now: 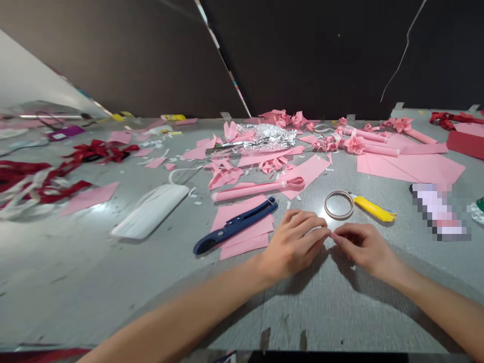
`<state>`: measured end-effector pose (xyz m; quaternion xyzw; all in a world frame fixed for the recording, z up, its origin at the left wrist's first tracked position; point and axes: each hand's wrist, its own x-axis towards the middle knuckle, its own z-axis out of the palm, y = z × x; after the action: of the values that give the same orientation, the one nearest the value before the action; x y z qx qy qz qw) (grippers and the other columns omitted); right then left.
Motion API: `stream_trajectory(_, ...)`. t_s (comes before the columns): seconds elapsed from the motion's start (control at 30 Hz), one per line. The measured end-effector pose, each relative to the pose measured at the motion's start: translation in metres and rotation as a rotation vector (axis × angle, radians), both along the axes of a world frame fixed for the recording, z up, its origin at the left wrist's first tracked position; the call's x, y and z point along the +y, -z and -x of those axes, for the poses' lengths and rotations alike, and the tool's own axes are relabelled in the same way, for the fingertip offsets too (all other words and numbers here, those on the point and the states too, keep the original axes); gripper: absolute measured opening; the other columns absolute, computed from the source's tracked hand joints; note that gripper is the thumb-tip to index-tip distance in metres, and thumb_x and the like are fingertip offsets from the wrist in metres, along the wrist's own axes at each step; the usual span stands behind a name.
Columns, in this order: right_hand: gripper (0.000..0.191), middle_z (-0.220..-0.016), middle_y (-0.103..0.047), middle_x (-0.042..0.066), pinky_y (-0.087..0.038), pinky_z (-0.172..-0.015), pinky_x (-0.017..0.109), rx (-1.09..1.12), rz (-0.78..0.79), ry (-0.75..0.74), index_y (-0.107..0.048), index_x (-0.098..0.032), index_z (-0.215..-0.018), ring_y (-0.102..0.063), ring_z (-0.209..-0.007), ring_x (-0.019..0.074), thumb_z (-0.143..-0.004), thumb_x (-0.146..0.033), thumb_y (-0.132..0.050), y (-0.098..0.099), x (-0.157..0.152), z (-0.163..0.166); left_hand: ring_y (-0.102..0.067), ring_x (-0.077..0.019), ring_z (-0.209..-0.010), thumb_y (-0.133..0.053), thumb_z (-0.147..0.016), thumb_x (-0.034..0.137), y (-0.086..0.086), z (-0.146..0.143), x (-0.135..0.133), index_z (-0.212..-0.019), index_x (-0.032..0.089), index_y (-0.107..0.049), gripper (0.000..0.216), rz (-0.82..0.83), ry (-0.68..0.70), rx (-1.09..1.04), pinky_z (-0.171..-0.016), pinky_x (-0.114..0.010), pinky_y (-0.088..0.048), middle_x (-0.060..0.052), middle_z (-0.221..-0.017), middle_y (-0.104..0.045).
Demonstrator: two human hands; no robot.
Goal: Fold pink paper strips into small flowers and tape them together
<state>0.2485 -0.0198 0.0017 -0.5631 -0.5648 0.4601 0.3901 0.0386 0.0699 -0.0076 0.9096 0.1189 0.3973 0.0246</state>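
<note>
My left hand [297,241] and my right hand [366,250] meet just above the table, fingertips pinched together. Between them shows a small piece of pink paper [334,236], mostly hidden by the fingers. Right behind the hands lies a roll of tape [339,204], flat on its side. A yellow utility knife [374,208] rests beside the roll. To the left of my left hand, dark blue scissors [236,225] lie closed across pink paper sheets [245,247]. A rolled pink paper strip [249,191] with a looped end lies behind the scissors.
On the grey table [113,282] are a white glue gun [151,212], crumpled foil [264,136], folded pink paper flowers [355,144] and stacked pink sheets [408,166]. Red ribbons [94,151] lie left. A pixelated object [440,212] is at right. A dark panel [310,55] closes the back.
</note>
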Motion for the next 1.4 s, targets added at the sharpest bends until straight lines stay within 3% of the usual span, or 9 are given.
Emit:
stream_trajectory(0.63, 0.03, -0.072, -0.065, 0.001, -0.038, -0.057, 0.032, -0.063, -0.046, -0.063, -0.077, -0.021, -0.087, -0.053, -0.06, 0.0152, -0.102, -0.044, -0.066, -0.0031, -0.0022, -0.0055, -0.075, -0.0197, -0.095, -0.064, -0.111, 0.02, 0.003, -0.0033, 0.0053, -0.104, 0.021, -0.072, 0.011, 0.168, 0.091, 0.017, -0.092, -0.038, -0.046, -0.002, -0.099, -0.081)
stream_trajectory(0.87, 0.03, -0.072, -0.064, 0.001, -0.039, -0.056, 0.031, -0.037, -0.013, -0.065, -0.078, -0.02, -0.089, -0.053, -0.059, 0.0147, -0.101, -0.044, -0.067, -0.0003, -0.0015, -0.0064, -0.075, -0.0193, -0.093, -0.065, -0.111, 0.024, 0.001, -0.0042, 0.0048, -0.103, 0.021, -0.071, 0.011, 0.188, 0.108, 0.007, -0.092, -0.038, -0.046, -0.002, -0.097, -0.08)
stream_trajectory(1.4, 0.036, -0.074, -0.064, 0.001, -0.039, -0.055, 0.03, -0.026, 0.017, -0.063, -0.08, -0.02, -0.091, -0.054, -0.06, 0.0148, -0.101, -0.053, -0.069, 0.0006, -0.0017, -0.0074, -0.075, -0.0205, -0.098, -0.065, -0.108, 0.017, 0.0069, -0.0007, 0.0067, -0.106, 0.022, -0.073, 0.009, 0.223, 0.104, 0.036, -0.093, -0.039, -0.049, -0.003, -0.101, -0.081)
